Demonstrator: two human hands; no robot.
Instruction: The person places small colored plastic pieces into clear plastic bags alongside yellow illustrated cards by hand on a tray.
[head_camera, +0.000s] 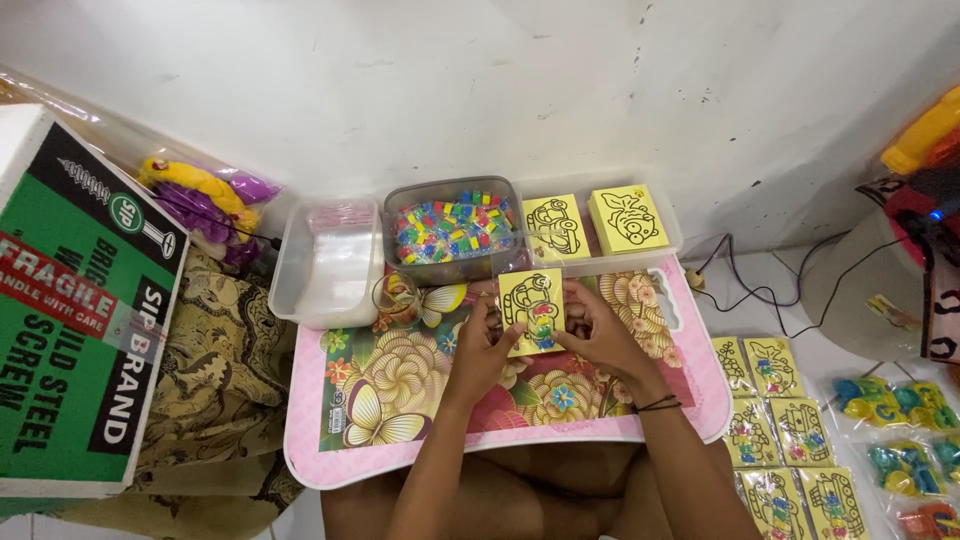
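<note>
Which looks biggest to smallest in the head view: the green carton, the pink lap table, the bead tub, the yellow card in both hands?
1. Pink lap table
2. Green carton, close behind; its nearness may enlarge it
3. Bead tub
4. Yellow card, held by the left hand and right hand

- You see a big green cardboard box (85, 310) at the far left.
- A clear tub (328, 262) with plastic bags sits on the table.
- A grey tub (455, 232) is full of tiny bright beads.
- Two yellow picture stacks (590, 222) wait in a tray.
- More finished cards (785, 440) lie on the floor.
</note>
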